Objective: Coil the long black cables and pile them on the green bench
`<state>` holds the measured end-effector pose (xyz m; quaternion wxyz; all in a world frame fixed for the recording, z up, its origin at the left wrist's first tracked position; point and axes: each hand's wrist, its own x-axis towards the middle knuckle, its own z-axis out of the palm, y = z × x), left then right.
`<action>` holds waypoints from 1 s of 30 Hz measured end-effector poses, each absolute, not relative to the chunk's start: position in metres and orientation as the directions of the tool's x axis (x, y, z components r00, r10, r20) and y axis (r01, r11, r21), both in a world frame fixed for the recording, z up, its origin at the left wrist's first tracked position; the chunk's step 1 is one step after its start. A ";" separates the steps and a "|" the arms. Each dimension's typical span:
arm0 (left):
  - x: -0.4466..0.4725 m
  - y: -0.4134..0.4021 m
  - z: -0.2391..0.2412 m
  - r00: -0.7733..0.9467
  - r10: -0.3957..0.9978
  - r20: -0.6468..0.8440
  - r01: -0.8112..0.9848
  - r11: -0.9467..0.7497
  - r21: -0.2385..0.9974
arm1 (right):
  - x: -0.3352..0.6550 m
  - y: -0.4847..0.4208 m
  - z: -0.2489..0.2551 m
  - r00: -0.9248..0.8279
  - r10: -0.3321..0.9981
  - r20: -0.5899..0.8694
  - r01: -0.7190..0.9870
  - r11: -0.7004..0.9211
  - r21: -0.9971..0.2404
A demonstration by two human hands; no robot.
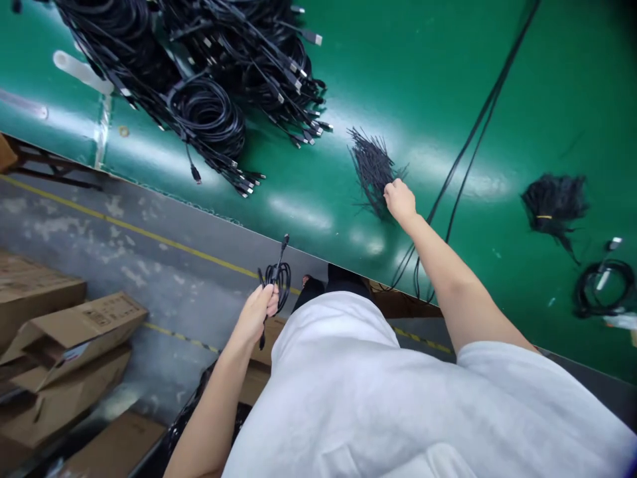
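Observation:
My left hand (259, 309) is closed round a coiled black cable (284, 282), held off the table's front edge above the floor. One connector end of that cable points up and another hangs below my fist. On the green table (338, 60), my right hand (399, 200) reaches the lower right side of a loose pile of short black twist ties (371, 164). Its fingers are pinched together at the pile, and whether a tie is between them is too small to make out.
Heaped coiled USB cables (206, 109) lie on the table's left. Long black cables (468, 153) cross it right of my hand. Farther right are a banded bundle of black ties (555, 202) and one coiled cable (580, 289). Cardboard boxes (74, 338) stand on the floor at left.

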<state>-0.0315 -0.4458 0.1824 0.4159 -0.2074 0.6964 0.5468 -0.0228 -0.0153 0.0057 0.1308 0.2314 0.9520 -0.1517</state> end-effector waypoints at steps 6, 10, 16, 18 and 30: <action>-0.037 -0.410 0.182 -0.639 0.188 -0.746 -0.661 0.362 0.657 | -0.017 -0.003 0.005 -0.919 0.275 -0.281 0.333 0.924 -0.186; -0.052 -0.394 0.183 -0.711 0.221 -0.668 -0.555 0.408 0.725 | -0.020 -0.005 0.000 -0.922 0.204 -0.330 0.270 0.948 -0.167; -0.066 -0.381 0.183 -0.715 0.295 -0.634 -0.513 0.395 0.762 | -0.022 -0.002 0.025 -0.889 0.388 -0.245 0.441 0.869 -0.223; -0.068 -0.374 0.184 -0.700 0.321 -0.637 -0.539 0.348 0.767 | -0.007 -0.014 0.046 -0.810 0.545 -0.216 0.580 0.692 -0.429; -0.054 -0.341 0.197 -0.452 0.753 -0.478 -0.393 0.313 0.865 | 0.017 -0.224 0.127 -0.869 0.166 -0.467 0.335 -0.497 -0.800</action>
